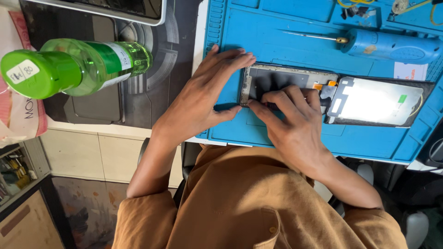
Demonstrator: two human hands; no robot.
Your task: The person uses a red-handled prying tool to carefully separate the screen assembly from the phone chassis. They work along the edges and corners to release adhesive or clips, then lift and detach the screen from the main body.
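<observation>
On blue repair mat: opened phone frame steadied by left hand, fingers spread flat. Small dark tool pinched in right hand at frame's lower edge. Detached screen beside frame. Prying judged underway; gentle, steady leverage called for.

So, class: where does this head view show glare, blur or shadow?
Head view: glare whitens the detached panel; the green bottle is near the lens, its cap soft; the left hand casts a shadow on the blue mat; the right hand and phone frame are sharp.
</observation>
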